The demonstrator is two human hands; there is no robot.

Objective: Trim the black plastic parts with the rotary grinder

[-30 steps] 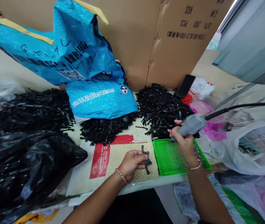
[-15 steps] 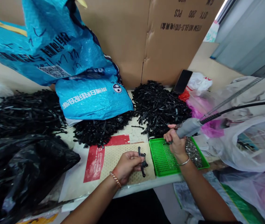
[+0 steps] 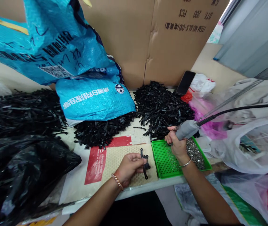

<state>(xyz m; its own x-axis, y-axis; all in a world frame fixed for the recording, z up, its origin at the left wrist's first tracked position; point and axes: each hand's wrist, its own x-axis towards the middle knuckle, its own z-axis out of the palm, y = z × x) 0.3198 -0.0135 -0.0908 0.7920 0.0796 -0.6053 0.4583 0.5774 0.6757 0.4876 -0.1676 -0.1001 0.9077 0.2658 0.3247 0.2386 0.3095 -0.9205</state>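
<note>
Two hands at a parts counter (image 3: 134,133), seen from the head camera.

From left: a black plastic bag (image 3: 25,169) and a heap of black strips (image 3: 23,110) lie below a blue woven sack (image 3: 82,69). The left hand (image 3: 130,164), its grip pinched on a small black bracket (image 3: 145,158), rests over a perforated mat (image 3: 122,160). Just beside it sits a green tray (image 3: 165,160) holding silver screws (image 3: 195,152). The right hand (image 3: 177,144), its grip wrapped around a grey corded driver (image 3: 187,129), holds the tip down at the tray's far edge.
</note>
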